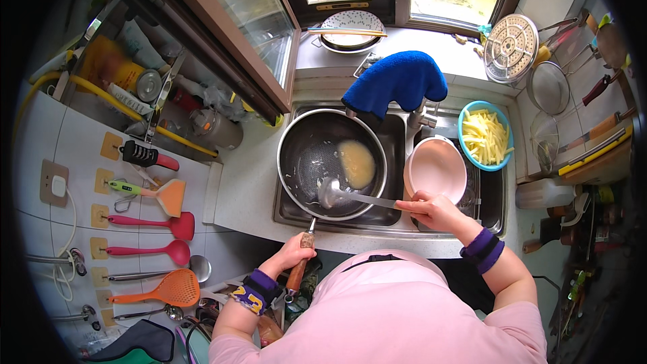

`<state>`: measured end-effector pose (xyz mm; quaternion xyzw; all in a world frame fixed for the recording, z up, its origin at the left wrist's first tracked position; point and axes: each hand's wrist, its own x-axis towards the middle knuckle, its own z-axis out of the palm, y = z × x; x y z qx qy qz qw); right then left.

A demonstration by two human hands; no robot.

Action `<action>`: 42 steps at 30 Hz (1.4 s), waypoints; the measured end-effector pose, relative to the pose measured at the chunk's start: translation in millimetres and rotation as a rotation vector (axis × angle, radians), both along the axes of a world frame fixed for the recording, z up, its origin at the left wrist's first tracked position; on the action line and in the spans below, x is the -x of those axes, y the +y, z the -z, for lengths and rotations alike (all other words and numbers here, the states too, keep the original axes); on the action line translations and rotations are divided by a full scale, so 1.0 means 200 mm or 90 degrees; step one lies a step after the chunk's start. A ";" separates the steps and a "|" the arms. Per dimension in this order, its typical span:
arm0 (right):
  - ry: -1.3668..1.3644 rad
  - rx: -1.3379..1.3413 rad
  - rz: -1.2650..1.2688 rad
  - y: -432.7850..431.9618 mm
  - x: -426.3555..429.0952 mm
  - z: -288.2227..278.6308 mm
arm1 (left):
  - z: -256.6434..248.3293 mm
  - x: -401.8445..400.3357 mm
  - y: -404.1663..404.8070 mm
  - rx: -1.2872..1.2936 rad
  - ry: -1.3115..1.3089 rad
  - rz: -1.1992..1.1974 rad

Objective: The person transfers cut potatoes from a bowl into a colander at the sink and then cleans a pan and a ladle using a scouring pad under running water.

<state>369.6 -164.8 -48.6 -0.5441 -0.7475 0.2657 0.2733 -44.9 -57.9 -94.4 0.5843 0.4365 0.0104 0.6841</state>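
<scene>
My left hand (294,253) grips the wooden handle of a dark wok (308,162), which rests over the left basin of the sink. A small pool of cloudy yellowish liquid (358,164) lies to the right inside the wok, and pale bits cling to its textured bottom. In my right hand (429,211) is a metal ladle (329,193), its bowl low inside the wok. Just beyond that hand, a pink bowl (436,169) sits over the right part of the sink. A blue basin (461,134) of pale cut strips (484,135) stands behind it.
A blue cloth (397,83) hangs over the faucet (421,117) behind the wok. Bowls with chopsticks (349,33) stand on the windowsill. An open window frame (237,25) juts in at left. Utensils hang on the left wall, including an orange skimmer (174,288); strainers (548,87) hang at right.
</scene>
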 end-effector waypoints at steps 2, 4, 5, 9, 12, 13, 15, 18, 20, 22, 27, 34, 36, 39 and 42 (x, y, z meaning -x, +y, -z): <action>0.020 -0.002 0.012 0.00 0.05 0.00 | -0.02 -0.02 0.00 -0.007 0.009 -0.001; 0.041 0.003 0.018 0.01 0.10 -0.01 | -0.03 -0.03 -0.01 -0.015 0.021 -0.001; 0.037 0.005 0.020 0.00 0.10 0.00 | -0.03 -0.03 0.00 -0.018 0.027 0.000; -0.019 -0.005 0.015 -0.03 0.06 0.07 | -0.03 -0.02 0.01 -0.068 0.062 0.030; -0.045 -0.024 0.018 -0.05 -0.01 0.13 | -0.05 -0.03 0.01 -0.082 0.069 0.038; -0.046 -0.031 0.022 -0.04 -0.02 0.14 | -0.05 -0.03 0.01 -0.082 0.071 0.034; -0.009 -0.031 0.040 -0.05 -0.03 0.14 | -0.04 -0.02 0.02 -0.081 0.076 0.025; 0.015 0.001 0.048 -0.05 0.02 0.13 | -0.04 -0.03 0.02 -0.081 0.085 0.005; 0.014 -0.015 0.044 -0.05 0.05 0.13 | -0.05 -0.05 0.02 -0.083 0.085 -0.006; 0.004 -0.016 0.046 -0.05 0.06 0.15 | -0.07 -0.06 0.02 -0.092 0.090 -0.014; -0.100 -0.018 0.108 -0.10 0.01 0.21 | -0.07 -0.06 0.01 -0.146 0.154 -0.016; -0.067 -0.021 0.142 -0.14 0.08 0.18 | -0.09 -0.07 -0.05 -0.275 0.236 -0.034; -0.047 -0.053 0.145 -0.11 0.11 0.17 | -0.07 -0.07 -0.07 -0.317 0.259 -0.049; -0.021 -0.064 0.139 -0.06 0.16 0.18 | -0.12 -0.10 -0.09 -0.349 0.316 -0.054; -0.009 -0.050 0.126 -0.03 0.21 0.19 | -0.17 -0.12 -0.09 -0.390 0.360 -0.042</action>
